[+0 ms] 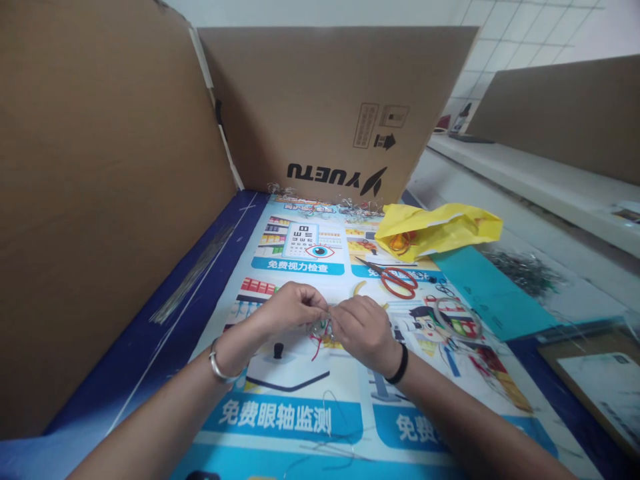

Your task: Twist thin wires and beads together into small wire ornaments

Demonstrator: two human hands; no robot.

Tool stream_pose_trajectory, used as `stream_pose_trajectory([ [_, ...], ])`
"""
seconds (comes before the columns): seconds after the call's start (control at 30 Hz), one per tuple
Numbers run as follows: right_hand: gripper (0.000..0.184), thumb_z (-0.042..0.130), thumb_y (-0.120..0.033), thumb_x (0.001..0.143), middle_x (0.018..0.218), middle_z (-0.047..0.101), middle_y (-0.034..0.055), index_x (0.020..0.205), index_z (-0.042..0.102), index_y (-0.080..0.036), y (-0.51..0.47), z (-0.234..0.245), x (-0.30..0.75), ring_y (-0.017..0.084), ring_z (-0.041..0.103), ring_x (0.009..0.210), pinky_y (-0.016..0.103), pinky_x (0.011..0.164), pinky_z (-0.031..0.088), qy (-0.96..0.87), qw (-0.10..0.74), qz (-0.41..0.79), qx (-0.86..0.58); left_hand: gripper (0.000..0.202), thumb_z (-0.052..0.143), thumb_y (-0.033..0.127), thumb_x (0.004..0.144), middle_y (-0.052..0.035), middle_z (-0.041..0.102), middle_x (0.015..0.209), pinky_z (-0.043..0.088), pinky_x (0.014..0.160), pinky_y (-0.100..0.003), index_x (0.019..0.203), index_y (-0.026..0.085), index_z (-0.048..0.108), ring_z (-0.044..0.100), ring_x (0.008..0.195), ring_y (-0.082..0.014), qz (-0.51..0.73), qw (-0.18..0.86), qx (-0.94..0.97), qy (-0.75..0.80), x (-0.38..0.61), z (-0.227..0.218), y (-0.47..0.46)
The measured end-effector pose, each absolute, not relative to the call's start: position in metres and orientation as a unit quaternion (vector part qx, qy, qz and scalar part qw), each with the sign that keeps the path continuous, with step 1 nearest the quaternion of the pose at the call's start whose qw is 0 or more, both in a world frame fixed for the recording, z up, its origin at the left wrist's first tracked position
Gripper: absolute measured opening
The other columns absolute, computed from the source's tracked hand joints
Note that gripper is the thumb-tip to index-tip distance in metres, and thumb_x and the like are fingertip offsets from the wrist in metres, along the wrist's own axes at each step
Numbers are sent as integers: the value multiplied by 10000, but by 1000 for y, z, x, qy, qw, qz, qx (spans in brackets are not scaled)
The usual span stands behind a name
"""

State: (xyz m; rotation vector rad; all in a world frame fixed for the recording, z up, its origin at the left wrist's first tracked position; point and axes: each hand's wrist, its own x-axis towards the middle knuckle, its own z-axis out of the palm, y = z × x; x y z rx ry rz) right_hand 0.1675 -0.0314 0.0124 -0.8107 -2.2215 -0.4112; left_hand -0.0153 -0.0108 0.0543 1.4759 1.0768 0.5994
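Observation:
Over the middle of the printed sheet, my left hand (299, 308) and my right hand (365, 331) meet with their fingertips pinched together. Between and below them shows a small bundle of thin silver wire (317, 329), with a red strand (316, 349) hanging from it. Both hands are closed on this bundle; my fingers hide its upper part. Just beyond my right hand lie orange-handled scissors (399, 283), their blades pointing left. A clear ring-shaped roll (457, 318) lies to the right.
Cardboard walls (320, 100) stand at the back and left. A yellow bag (440, 230) holds orange-red strands. Straight wires (193, 277) lie at left, a wire heap (523, 272) at right, loose wires (357, 210) at the back. A clipboard-like board (595, 373) sits at far right.

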Motion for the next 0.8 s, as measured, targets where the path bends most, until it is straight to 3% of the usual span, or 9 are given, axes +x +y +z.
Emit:
stream_pose_trajectory([
  [0.23, 121, 550, -107, 822, 748, 639, 50, 913, 602, -167, -30, 15, 171, 170, 548, 687, 325, 603, 396, -880, 343, -177, -276, 22, 561, 146, 643, 43, 506, 571, 332, 522, -205, 634, 133, 577, 426, 526, -65, 256, 537, 672, 441, -16, 51, -11],
  [0.4, 127, 510, -128, 843, 782, 645, 58, 888, 614, -185, -28, 17, 162, 169, 590, 762, 314, 690, 484, -815, 465, 8, -347, 122, 618, 215, 685, 59, 458, 574, 312, 504, -197, 680, 138, 523, 401, 508, -53, 282, 627, 630, 362, -20, 49, -7],
  [0.53, 128, 522, -148, 829, 804, 641, 68, 892, 627, -184, -27, 19, 162, 170, 601, 771, 302, 683, 506, -807, 463, 101, -352, 172, 637, 256, 717, 62, 454, 562, 309, 498, -193, 698, 139, 513, 401, 502, -52, 283, 654, 621, 327, -23, 48, -4],
  [0.8, 96, 558, -132, 780, 760, 643, 53, 817, 619, -197, -28, 16, 161, 165, 607, 726, 297, 659, 504, -808, 469, 81, -347, 220, 650, 305, 719, 49, 485, 546, 344, 514, -210, 705, 139, 507, 443, 506, -70, 275, 660, 617, 330, -22, 46, -5],
])
